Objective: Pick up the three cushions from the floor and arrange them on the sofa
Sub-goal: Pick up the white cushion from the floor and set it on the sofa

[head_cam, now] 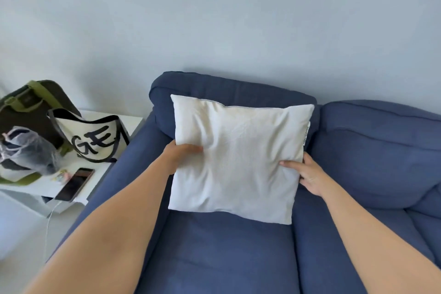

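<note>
Cushion (pixel 238 157): white, leaning on the sofa (pixel 214 258) backrest, left seat.
Left hand (pixel 183 153): grips its left edge.
Right hand (pixel 307 174): grips its right edge.
Bearing: straight ahead between both hands, equally near; roughly square, slightly tilted.

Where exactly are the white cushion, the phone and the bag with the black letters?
white cushion (pixel 238 157), head view, middle of its front face.
phone (pixel 75 184), head view, centre of its dark screen.
bag with black letters (pixel 95 137), head view, its pale front panel beside the lettering.
</note>
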Demonstrator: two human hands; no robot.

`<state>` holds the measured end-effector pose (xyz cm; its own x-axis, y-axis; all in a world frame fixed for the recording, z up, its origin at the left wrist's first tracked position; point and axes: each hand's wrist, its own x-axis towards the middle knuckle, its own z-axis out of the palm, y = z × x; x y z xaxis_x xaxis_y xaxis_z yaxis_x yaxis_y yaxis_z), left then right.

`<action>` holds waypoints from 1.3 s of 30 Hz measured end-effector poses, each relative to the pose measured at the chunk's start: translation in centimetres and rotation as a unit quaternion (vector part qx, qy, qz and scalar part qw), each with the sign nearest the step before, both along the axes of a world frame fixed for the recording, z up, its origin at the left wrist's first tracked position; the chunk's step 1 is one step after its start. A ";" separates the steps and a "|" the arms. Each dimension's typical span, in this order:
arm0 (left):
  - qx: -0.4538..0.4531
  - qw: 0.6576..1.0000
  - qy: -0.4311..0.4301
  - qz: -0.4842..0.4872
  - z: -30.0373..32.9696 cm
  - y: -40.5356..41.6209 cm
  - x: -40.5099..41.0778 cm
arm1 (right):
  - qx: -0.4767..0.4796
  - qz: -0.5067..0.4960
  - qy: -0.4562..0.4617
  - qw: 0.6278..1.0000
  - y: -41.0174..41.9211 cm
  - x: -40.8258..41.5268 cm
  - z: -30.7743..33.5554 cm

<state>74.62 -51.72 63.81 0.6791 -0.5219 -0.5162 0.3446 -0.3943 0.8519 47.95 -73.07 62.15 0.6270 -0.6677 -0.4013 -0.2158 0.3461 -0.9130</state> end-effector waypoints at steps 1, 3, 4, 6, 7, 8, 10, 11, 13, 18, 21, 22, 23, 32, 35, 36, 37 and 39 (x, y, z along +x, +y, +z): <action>0.016 1.000 0.001 0.009 -0.6 -0.7 0.4 | 0.010 0.003 0.008 1.000 -1.1 0.8 -0.7; 0.047 0.999 0.005 0.023 -2.0 -1.7 1.0 | 0.021 0.003 0.030 0.999 -2.9 2.1 -2.6; 0.059 0.998 0.010 0.025 -2.7 -2.1 1.3 | 0.023 0.005 0.042 0.999 -3.5 2.7 -3.6; 0.075 0.997 0.018 0.025 -4.4 -3.2 2.4 | 0.032 0.007 0.062 0.998 -4.8 3.7 -5.4; 0.081 0.996 0.021 0.019 -5.4 -4.1 3.1 | 0.038 0.005 0.070 0.997 -5.6 4.3 -6.7; 0.086 0.996 0.020 0.015 -6.1 -4.5 3.4 | 0.041 0.002 0.074 0.996 -5.9 4.7 -7.3; 0.100 0.995 0.023 0.005 -7.9 -6.1 4.5 | 0.055 -0.018 0.075 0.996 -6.7 5.7 -9.3; 0.103 0.994 0.025 0.005 -8.7 -6.8 5.2 | 0.059 -0.030 0.077 0.995 -7.1 6.2 -10.3; 0.102 0.994 0.031 0.000 -10.7 -8.4 6.6 | 0.066 -0.053 0.086 0.993 -7.8 7.1 -12.3; 0.113 0.993 0.042 -0.005 -15.7 -10.8 8.9 | 0.073 -0.101 0.099 0.987 -9.0 8.8 -16.1; 0.121 0.992 0.044 -0.006 -17.5 -11.6 10.4 | 0.065 -0.102 0.116 0.986 -9.5 9.8 -17.5; 0.116 0.992 0.049 -0.015 -17.5 -11.8 10.9 | 0.060 -0.104 0.122 0.985 -9.9 10.1 -17.6; 0.109 0.992 0.058 -0.024 -17.3 -11.9 11.4 | 0.052 -0.108 0.124 0.985 -10.1 10.3 -17.3; 0.011 0.996 -0.004 0.093 -11.0 -13.6 14.7 | -0.105 -0.270 0.084 0.953 -12.4 12.9 -12.7; 0.040 0.987 -0.060 0.143 -10.8 -13.7 15.6 | -0.162 -0.272 0.130 0.939 -12.8 13.1 -12.1; 0.044 0.985 -0.065 0.154 -10.6 -13.7 15.6 | -0.179 -0.273 0.153 0.933 -12.8 13.1 -11.8; 0.050 0.983 -0.067 0.163 -10.5 -13.8 15.7 | -0.187 -0.275 0.168 0.928 -12.8 13.2 -11.6; 0.059 0.979 -0.066 0.181 -10.4 -14.0 15.5 | -0.190 -0.281 0.206 0.918 -12.5 13.3 -11.9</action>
<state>90.11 -65.67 53.39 0.8741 -0.1758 -0.4528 0.3694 -0.3646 0.8548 61.30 -85.59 50.26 -0.0125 -0.9800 -0.1985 -0.4552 0.1824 -0.8715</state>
